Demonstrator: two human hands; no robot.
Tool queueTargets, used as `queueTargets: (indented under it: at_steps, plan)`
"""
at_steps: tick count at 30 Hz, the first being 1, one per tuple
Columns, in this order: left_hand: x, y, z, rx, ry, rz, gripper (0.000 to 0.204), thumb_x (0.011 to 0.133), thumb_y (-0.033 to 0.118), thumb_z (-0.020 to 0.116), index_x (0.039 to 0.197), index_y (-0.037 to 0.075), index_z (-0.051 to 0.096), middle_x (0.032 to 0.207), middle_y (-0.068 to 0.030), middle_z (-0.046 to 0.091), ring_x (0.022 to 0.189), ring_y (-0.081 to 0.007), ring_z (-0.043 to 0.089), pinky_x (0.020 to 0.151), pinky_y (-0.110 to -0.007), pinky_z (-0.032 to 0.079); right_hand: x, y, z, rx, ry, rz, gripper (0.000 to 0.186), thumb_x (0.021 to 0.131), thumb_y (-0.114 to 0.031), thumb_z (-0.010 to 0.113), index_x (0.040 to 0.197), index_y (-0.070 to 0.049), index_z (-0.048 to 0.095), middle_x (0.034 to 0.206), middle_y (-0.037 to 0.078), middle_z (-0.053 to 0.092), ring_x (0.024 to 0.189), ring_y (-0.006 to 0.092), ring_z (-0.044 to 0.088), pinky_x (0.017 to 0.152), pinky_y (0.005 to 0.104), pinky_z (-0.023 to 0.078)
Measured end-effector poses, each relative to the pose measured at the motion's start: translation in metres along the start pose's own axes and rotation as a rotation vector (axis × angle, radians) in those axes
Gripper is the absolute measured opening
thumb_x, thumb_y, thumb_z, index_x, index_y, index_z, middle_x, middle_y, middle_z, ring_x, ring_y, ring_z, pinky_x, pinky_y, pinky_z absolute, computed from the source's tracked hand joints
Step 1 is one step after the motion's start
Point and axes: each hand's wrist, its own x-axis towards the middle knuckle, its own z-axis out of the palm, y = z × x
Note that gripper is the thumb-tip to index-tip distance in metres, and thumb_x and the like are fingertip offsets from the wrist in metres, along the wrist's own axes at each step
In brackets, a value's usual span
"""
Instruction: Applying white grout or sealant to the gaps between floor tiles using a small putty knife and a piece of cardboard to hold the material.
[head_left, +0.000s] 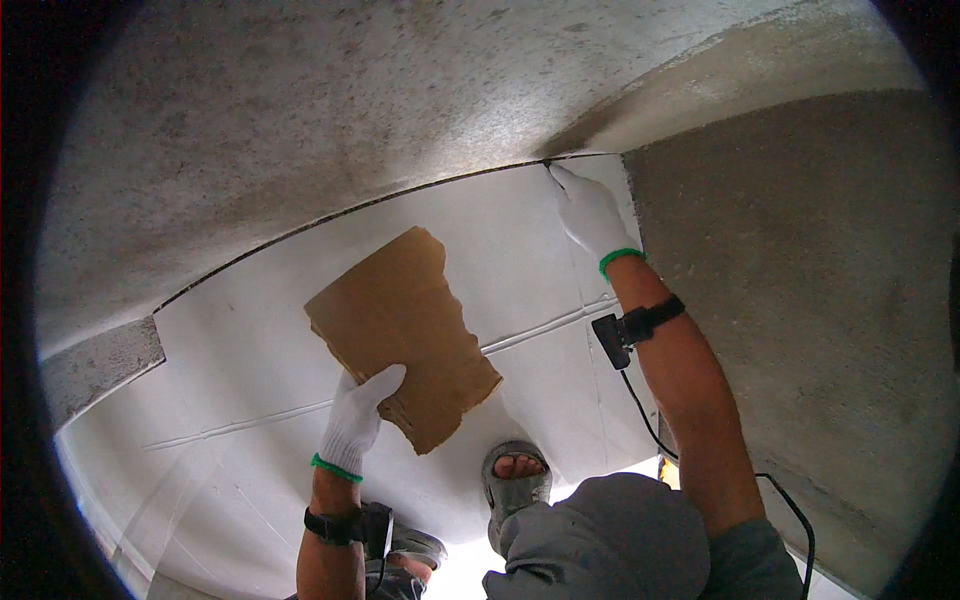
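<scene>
My left hand (358, 418), in a white knitted glove with a green cuff, grips a flat piece of brown cardboard (405, 335) by its lower edge. The thumb lies on top of the cardboard, whose right side is torn and ragged. My right hand (592, 212), gloved the same way, reaches far forward to the dark gap (400, 193) where the white floor sheet (500, 235) meets the concrete wall (330, 110). Its fingers look drawn together at the gap, with a small dark spot at their tips. Whatever they may hold is too small to name.
Another concrete wall (800, 280) rises close by my right arm. A concrete block (105, 368) juts in at the left. Folds cross the white sheet. My sandalled foot (517, 472) stands on it, below the cardboard. A black cable (645, 415) hangs from the device on my right wrist.
</scene>
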Motion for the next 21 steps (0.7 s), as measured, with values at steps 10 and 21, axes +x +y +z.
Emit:
queueTargets:
  at_steps: [10, 21]
  plan:
    - [0.007, -0.006, -0.003, 0.006, -0.033, 0.019, 0.067, 0.091, 0.011, 0.075, 0.15, 0.0, 0.045, 0.14, -0.0122, 0.061, 0.127, -0.0264, 0.061, 0.108, -0.041, 0.051, -0.002, 0.018, 0.015, -0.036, 0.061, -0.06, 0.042, 0.104, -0.024, 0.049, 0.142, -0.011, 0.062, 0.12, 0.027, 0.068, 0.107, 0.0479, 0.065, 0.093, 0.0542, 0.052]
    - [0.014, 0.001, 0.001, 0.042, -0.072, -0.008, 0.067, 0.092, 0.013, 0.075, 0.15, 0.0, 0.044, 0.14, -0.0124, 0.062, 0.127, -0.0269, 0.062, 0.107, -0.041, 0.052, -0.017, 0.008, 0.007, -0.064, -0.016, -0.001, 0.042, 0.104, -0.023, 0.049, 0.14, -0.007, 0.063, 0.128, 0.025, 0.067, 0.115, 0.0442, 0.065, 0.1, 0.0504, 0.051]
